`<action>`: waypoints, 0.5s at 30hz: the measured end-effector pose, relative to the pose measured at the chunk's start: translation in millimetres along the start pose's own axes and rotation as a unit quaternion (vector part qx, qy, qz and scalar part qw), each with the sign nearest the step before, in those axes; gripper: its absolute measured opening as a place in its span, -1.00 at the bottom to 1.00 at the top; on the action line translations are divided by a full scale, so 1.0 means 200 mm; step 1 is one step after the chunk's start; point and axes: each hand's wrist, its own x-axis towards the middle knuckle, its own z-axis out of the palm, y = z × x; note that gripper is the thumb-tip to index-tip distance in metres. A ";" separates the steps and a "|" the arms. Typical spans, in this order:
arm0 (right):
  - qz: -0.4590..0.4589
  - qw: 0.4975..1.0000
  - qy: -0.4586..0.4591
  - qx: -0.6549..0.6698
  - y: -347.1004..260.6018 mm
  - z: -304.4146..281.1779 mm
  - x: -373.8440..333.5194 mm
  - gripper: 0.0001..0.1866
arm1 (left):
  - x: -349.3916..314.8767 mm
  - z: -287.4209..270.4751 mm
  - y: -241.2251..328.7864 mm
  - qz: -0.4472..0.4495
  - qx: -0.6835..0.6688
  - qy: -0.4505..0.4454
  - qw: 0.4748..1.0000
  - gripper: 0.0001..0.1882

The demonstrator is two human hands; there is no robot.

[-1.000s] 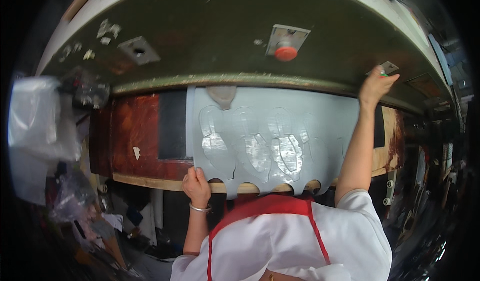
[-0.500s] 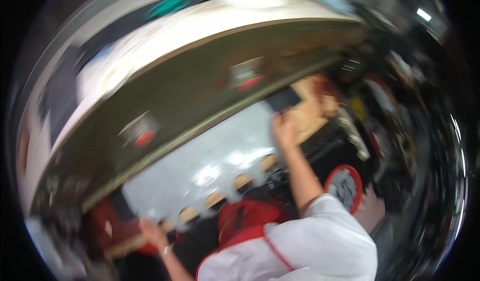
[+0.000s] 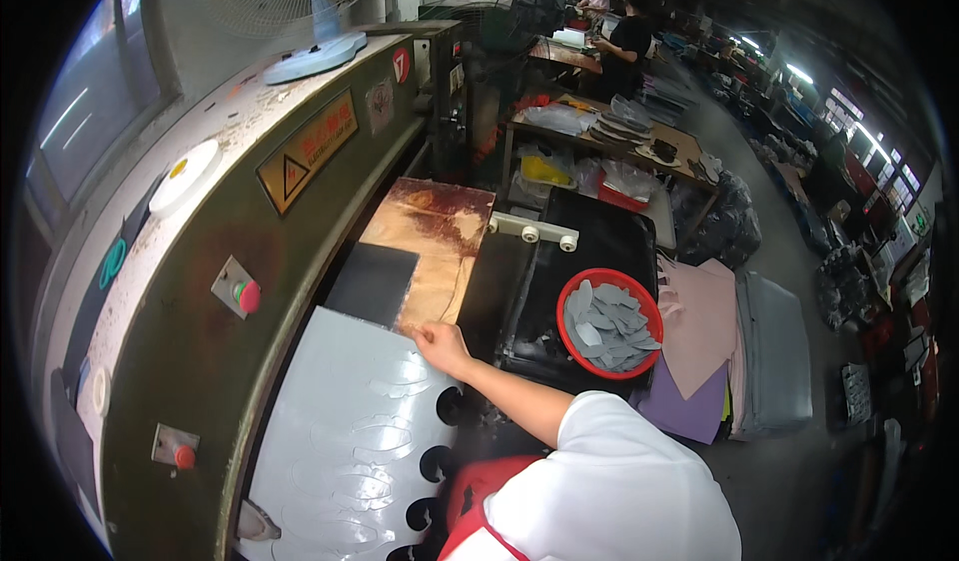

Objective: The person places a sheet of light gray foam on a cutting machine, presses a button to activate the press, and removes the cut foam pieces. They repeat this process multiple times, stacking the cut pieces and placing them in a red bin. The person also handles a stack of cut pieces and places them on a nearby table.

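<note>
My right hand (image 3: 440, 347) is closed at the far right corner of a glossy light-grey sheet (image 3: 335, 411), its fingertips pinching the edge. Curved outlines are pressed into the sheet, and rounded notches run down its right edge. Beyond that corner a dark grey piece (image 3: 372, 283) lies flat on a worn brown board (image 3: 440, 226). A small grey pointed object (image 3: 258, 521) rests at the sheet's near left; what it is I cannot make out. My left hand is out of the picture.
A green machine beam (image 3: 290, 251) with red push buttons (image 3: 248, 296) runs along the left, a fan (image 3: 315, 56) on top. Right of my arm stands a red basin (image 3: 610, 323) of grey cut pieces. Beyond are folded sheets (image 3: 699, 321), a cluttered table (image 3: 609, 131) and people.
The view has swung to the right and sharpened. My left hand, earlier at the sheet's left end, has left the picture. My right hand remains at the sheet's far corner.
</note>
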 end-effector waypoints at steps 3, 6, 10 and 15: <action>-0.078 0.994 0.067 -0.030 -0.17 0.16 -0.04 -0.83 | -0.04 -0.16 0.12 -0.280 -0.236 -0.058 0.929 -0.48; -0.073 0.982 -0.123 0.120 -0.51 0.43 -0.24 -0.62 | 0.05 -0.32 0.40 -0.346 -0.190 -0.143 0.908 -0.46; -0.157 0.868 -0.435 0.180 -0.98 0.67 -0.80 -0.28 | -0.05 -0.44 0.71 -0.347 -0.175 -0.049 0.920 -0.61; -0.264 0.831 -0.481 0.093 -1.14 0.62 -1.34 -0.02 | -0.30 -0.52 0.84 -0.351 -0.095 -0.005 0.931 -0.71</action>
